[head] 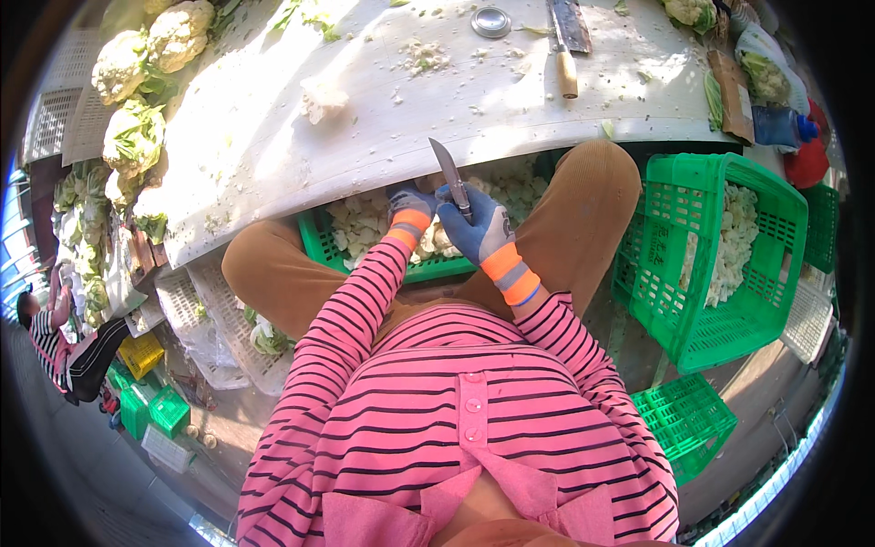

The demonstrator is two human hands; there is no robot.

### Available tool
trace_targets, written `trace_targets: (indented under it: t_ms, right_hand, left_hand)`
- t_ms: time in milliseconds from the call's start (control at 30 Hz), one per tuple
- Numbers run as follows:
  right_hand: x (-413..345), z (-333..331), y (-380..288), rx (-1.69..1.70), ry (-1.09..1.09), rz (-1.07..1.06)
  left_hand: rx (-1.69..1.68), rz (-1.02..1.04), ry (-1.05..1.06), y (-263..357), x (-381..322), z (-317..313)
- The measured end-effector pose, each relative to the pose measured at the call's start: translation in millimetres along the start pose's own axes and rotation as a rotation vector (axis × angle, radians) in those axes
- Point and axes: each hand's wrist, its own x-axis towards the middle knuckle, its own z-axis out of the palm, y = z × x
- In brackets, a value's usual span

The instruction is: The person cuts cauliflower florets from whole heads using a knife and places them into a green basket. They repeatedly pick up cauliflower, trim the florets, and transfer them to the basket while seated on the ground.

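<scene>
Both my hands wear blue-and-grey work gloves with orange cuffs and meet just below the table's near edge. My right hand [475, 219] is closed around the handle of a knife [447, 164], its blade tilted up over the white tabletop [383, 147]. Close beside it, my left hand [411, 204] has its fingers partly hidden under the table edge; a pale piece shows near them, and whether it is held is unclear. Below both hands, between my knees, a green plastic crate [321, 249] holds cut cauliflower florets [359, 222]. A cauliflower piece [323, 101] lies on the table.
A cleaver [566, 55] and a round metal lid [491, 22] lie on the table among crumbs. Whole cauliflowers [181, 34] line its left side. At right, a tilted green crate [683, 273] contains florets, near a blue bottle [783, 128]. Another person [58, 342] sits far left.
</scene>
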Motion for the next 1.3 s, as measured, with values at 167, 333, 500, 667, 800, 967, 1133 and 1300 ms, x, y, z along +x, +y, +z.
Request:
trace_targets:
  t_ms: [167, 333, 500, 667, 800, 967, 1133, 1300]
  right_hand:
    - [-3, -3, 9, -0.026, -0.020, 0.079]
    - [-4, 4, 16, -0.105, -0.025, 0.025]
    - [0, 12, 16, -0.249, -0.071, 0.124]
    - [1, 11, 18, -0.259, 0.045, -0.014]
    - [1, 7, 21, -0.280, 0.068, -0.020]
    - [6, 10, 20, -0.165, 0.068, 0.049]
    - [1, 12, 11, -0.053, 0.079, -0.005]
    - [-9, -9, -9, 0.264, 0.101, -0.013]
  left_hand:
    - [0.031, -0.007, -0.001, 36, 40, 3]
    - [0.017, 0.016, 0.009, 39, 53, 1]
    - [-0.009, 0.041, 0.048, 27, 55, -21]
    - [0.051, -0.010, 0.180, -29, 65, -67]
    - [0.134, -0.102, 0.234, -79, 69, -93]
    - [0.214, -0.158, 0.240, -106, 75, -102]
    - [0.320, -0.197, 0.282, -83, 46, -99]
    - [0.183, 0.079, 0.178, -12, -69, -22]
